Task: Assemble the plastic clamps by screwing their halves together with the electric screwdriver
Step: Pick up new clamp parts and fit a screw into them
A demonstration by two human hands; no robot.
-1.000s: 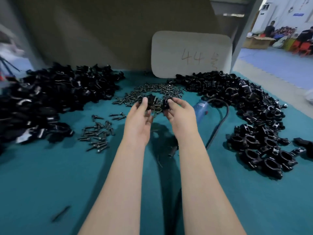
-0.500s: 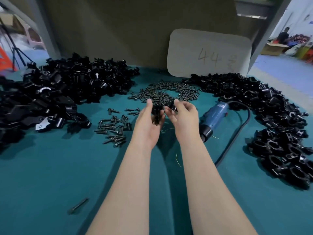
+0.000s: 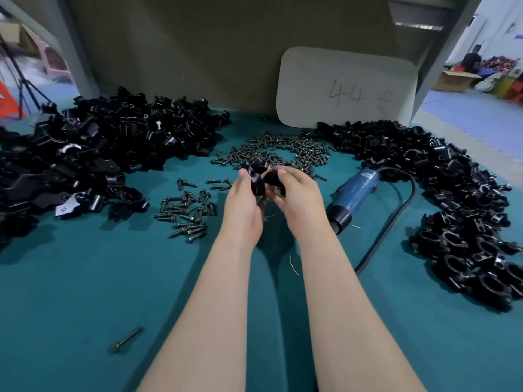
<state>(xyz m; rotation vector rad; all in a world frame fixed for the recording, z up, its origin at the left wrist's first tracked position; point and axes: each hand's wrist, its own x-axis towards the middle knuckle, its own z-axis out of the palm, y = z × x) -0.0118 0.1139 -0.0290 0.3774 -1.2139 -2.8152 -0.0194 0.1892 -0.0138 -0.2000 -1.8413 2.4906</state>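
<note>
My left hand grips a black plastic clamp half above the teal table. Close beside it, my right hand holds a second black clamp half, and the two pieces touch between my fingertips. The blue electric screwdriver lies on the table just right of my right hand, its black nose towards me and its cable curving off to the right. Nobody holds it. Loose dark screws lie left of my left hand, with a larger heap of screws behind both hands.
A big pile of black clamp halves fills the left side. More black clamp parts curve along the right edge. A white board marked "44" leans on the back wall. One long bolt lies near the front left.
The view has shifted so everything sits further right and lower. My hands have drawn closer together, bringing the two clamp pieces into contact. The screwdriver has come into full view.
</note>
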